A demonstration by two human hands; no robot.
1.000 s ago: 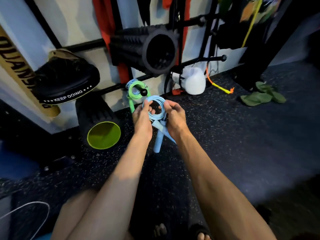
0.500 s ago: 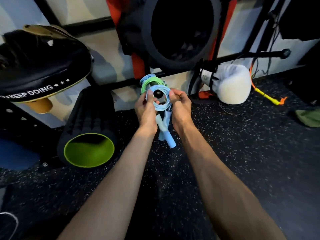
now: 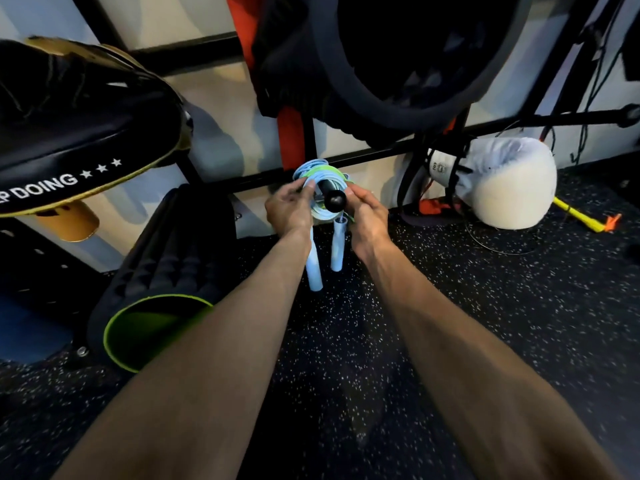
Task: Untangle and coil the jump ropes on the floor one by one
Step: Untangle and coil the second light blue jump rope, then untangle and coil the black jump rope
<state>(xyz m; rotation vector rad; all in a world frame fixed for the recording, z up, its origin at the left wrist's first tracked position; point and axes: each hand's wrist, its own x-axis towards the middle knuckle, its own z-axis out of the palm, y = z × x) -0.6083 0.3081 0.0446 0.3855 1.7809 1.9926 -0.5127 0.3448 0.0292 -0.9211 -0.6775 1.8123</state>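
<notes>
A coiled light-blue jump rope [image 3: 320, 213] hangs around a black rack peg with a round knob [image 3: 334, 199]. Its two pale blue handles [image 3: 337, 245] dangle below, one under each wrist. My left hand [image 3: 289, 206] grips the coil's left side and my right hand [image 3: 365, 211] grips its right side. Behind it on the same peg sit a green coiled rope [image 3: 320, 168] and another blue coil, mostly hidden by the front coil and my fingers.
A black foam roller with a green core [image 3: 156, 327] lies on the floor at left. A white boxing glove [image 3: 509, 185] rests at right, beside a yellow-orange strap [image 3: 585, 220]. A black punch mitt [image 3: 79, 133] sits upper left; a large black roller [image 3: 398, 46] hangs overhead.
I have leaned in toward the rack. The blue coil went from held in front of the peg to slipped over its knob, and the handles now hang straight down.
</notes>
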